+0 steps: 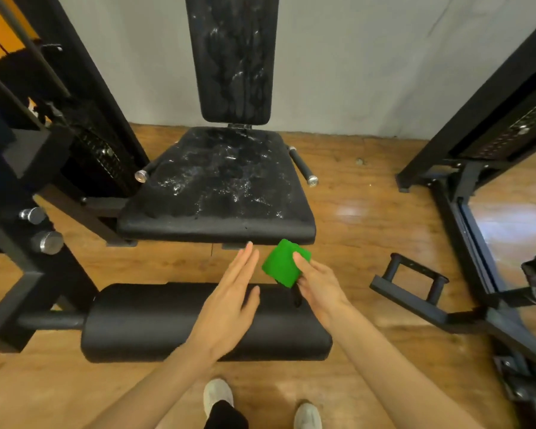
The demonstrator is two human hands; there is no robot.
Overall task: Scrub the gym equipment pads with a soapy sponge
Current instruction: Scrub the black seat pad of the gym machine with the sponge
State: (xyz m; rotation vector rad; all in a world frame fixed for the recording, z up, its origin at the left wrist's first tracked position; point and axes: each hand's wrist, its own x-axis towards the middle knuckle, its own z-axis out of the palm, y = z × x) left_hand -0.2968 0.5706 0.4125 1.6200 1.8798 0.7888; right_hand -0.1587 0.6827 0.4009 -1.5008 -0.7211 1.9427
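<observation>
Judging by the suds, the seat pad [217,184] and back pad [232,57] looked already scrubbed while the dry roller pad [155,320] remained, the right hand [319,289] gripping the green sponge [283,263] above it, the left hand [232,295] flat and open alongside.

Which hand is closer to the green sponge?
Right. The right hand grips the green sponge, fingers curled round it. The left hand is open beside it, a small gap to its left, not touching.
</observation>
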